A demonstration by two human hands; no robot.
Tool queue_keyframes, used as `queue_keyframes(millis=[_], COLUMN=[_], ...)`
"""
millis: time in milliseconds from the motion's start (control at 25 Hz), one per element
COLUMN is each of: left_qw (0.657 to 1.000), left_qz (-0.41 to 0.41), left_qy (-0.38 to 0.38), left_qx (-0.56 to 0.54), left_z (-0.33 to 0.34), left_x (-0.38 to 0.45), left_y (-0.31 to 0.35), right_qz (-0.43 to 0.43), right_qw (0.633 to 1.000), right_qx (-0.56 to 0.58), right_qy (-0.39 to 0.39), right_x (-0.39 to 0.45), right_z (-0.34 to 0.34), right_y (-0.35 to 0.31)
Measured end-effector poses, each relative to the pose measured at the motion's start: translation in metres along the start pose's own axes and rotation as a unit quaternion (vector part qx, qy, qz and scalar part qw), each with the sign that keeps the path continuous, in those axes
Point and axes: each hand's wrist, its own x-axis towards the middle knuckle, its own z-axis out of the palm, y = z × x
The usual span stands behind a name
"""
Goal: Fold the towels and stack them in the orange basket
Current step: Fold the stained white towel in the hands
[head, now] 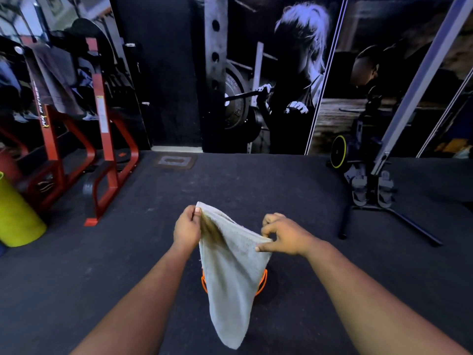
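A pale grey towel (pixel 231 275) hangs in the air in front of me, its lower end drooping to a point. My left hand (pixel 186 230) pinches its upper left corner. My right hand (pixel 284 237) pinches the upper right edge between thumb and fingers. The orange basket (pixel 263 281) stands on the floor below, mostly hidden behind the towel; only bits of its orange rim show on either side. I cannot see what is inside it.
Dark rubber gym floor (pixel 256 180) all around. A red steel rack (pixel 102 149) stands at the left with a brownish cloth (pixel 55 78) draped over it. A yellow cylinder (pixel 15 213) is at far left. A black exercise machine (pixel 371 180) stands at right.
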Motion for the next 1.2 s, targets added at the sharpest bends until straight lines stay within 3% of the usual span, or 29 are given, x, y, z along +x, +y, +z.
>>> queue_keyframes(millis=[120,280,400,560,720,840,920,960,1000,1080,1120,1160,1200], left_qw=[1.0,1.0,0.999,0.999,0.996,0.978,0.974,0.974,0.971,0.945,0.926,0.907,0.894], left_qz=[-0.008,0.011,0.013,0.021,-0.003,-0.058,-0.055,-0.043,-0.033,-0.055,-0.078,-0.084,-0.074], left_qy=[-0.002,-0.004,0.003,0.007,0.005,-0.003,-0.03,-0.047,-0.066,-0.091,-0.095,-0.104,-0.126], left_qx=[-0.004,0.026,0.035,0.039,-0.084,-0.203,-0.219,-0.219,-0.229,-0.31,-0.356,-0.399,-0.425], left_z=[0.005,0.005,-0.004,-0.011,-0.009,-0.007,-0.005,-0.003,0.0,0.002,0.002,0.0,-0.002], left_x=[-0.005,-0.006,-0.005,0.002,0.002,0.0,-0.001,-0.003,-0.006,-0.008,-0.008,-0.007,-0.002], left_y=[0.004,0.004,0.002,-0.006,0.004,0.016,0.027,0.035,0.042,0.064,0.073,0.078,0.074], right_qz=[0.007,-0.081,0.052,0.158,0.162,0.13,0.13,0.13,0.132,0.132,0.131,0.14,0.157], right_qw=[0.979,0.971,0.967,0.974,0.929,0.83,0.734,0.706,0.722,0.833,0.87,0.874,0.847], right_qx=[-0.202,-0.223,-0.249,-0.039,0.24,0.442,0.551,0.591,0.597,0.512,0.462,0.449,0.48], right_qy=[-0.04,-0.017,0.025,0.155,0.232,0.315,0.375,0.369,0.324,0.161,0.115,0.124,0.165], right_x=[0.0,0.005,0.003,0.002,0.002,0.005,0.006,0.005,0.004,-0.001,-0.002,-0.001,0.001], right_z=[0.003,-0.001,-0.004,0.0,0.013,0.007,0.003,0.003,0.006,0.017,0.028,0.036,0.036], right_y=[-0.007,-0.021,-0.015,0.001,0.008,-0.002,-0.012,-0.016,-0.018,-0.027,-0.029,-0.029,-0.031])
